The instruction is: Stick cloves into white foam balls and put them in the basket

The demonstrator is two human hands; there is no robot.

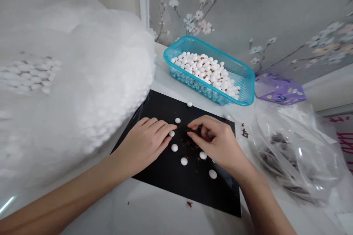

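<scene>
My left hand [151,137] reaches over the black mat [176,187] and pinches a small white ball [171,133] between thumb and forefinger. Opposite it, my right hand [213,136] has thumb and forefinger closed around a tiny reddish-brown piece, mostly hidden at the fingertips. Several loose white balls lie about the hands, among them one ball [174,147] just below the left fingertips and another ball [212,174] below the right hand. Under the right fingers, small reddish-brown bits [189,143] are scattered on the mat.
A blue plastic basket [209,51] behind the mat holds many white balls with brown bits among them. On the left bulges a big translucent bag [110,62] of white balls. To the right are a clear bag [298,161] with dark contents and a purple tissue pack [281,88].
</scene>
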